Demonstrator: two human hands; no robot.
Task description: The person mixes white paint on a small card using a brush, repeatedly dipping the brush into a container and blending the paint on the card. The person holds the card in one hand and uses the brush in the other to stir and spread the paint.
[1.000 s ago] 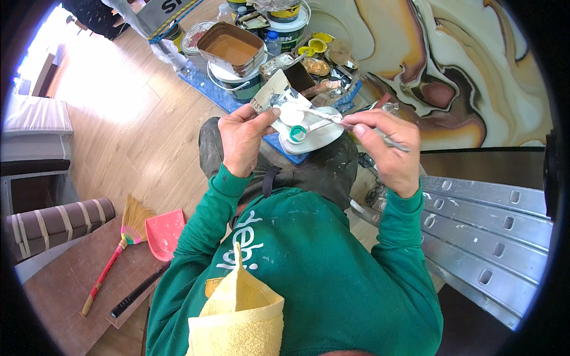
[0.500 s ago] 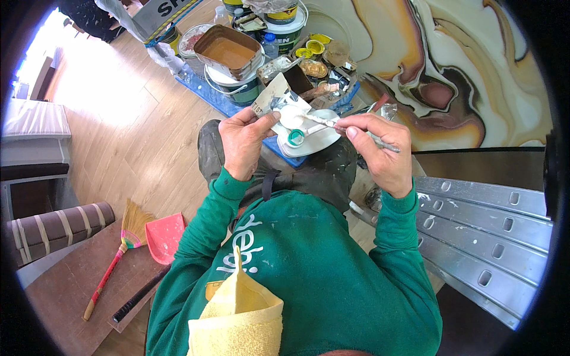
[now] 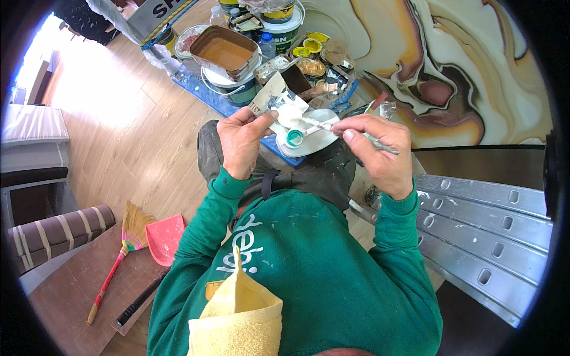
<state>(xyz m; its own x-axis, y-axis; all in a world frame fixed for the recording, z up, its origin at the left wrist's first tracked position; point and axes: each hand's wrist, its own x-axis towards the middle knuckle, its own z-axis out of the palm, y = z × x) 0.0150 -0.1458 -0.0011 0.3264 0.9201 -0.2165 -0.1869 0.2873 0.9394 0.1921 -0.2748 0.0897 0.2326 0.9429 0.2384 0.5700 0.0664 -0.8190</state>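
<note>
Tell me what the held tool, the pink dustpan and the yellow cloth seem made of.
Held tool: possibly metal; its bare end looks smooth, grey and shiny, but white coating leaves it open. Pink dustpan: likely moulded plastic, with an even colour and thin edges. Yellow cloth: probably cotton-like towelling, matt, judging by its fuzzy pile.

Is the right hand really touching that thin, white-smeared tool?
Touching: the head view shows the right hand pinching the thin tool, whose white-smeared end and grey handle end stick out on either side of the grip.
</note>
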